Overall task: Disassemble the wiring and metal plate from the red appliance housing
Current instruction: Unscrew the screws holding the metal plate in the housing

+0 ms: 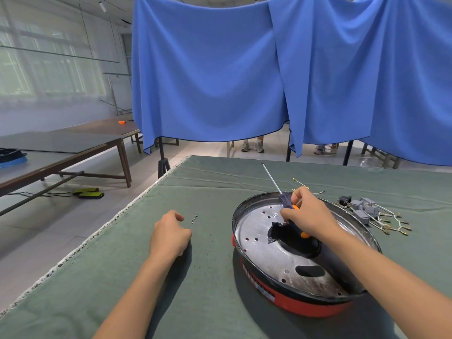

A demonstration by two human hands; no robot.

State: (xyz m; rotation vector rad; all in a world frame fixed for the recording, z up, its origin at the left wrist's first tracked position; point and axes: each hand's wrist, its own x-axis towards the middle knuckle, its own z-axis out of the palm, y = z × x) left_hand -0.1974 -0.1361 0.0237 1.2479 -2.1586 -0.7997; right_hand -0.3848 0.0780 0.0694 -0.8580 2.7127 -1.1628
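Note:
The red appliance housing (308, 305) lies on the green cloth at the right, with a round silver metal plate (259, 243) inside its black rim. My right hand (307, 216) grips a screwdriver (285, 199) by its dark blue and orange handle over the plate; the shaft points up and away. My left hand (170, 234) rests on the cloth left of the housing with its fingers curled, holding nothing I can see. Several small screws (195, 217) lie just beyond it. Removed wiring with grey connectors (367, 211) lies right of the housing.
The green-covered table (171, 289) ends at a frayed edge on the left. Loose wires with gold terminals (303, 185) lie behind the housing. Blue curtains (220, 69) hang beyond the table, with people's feet showing under them. Long tables (61, 148) stand at the left.

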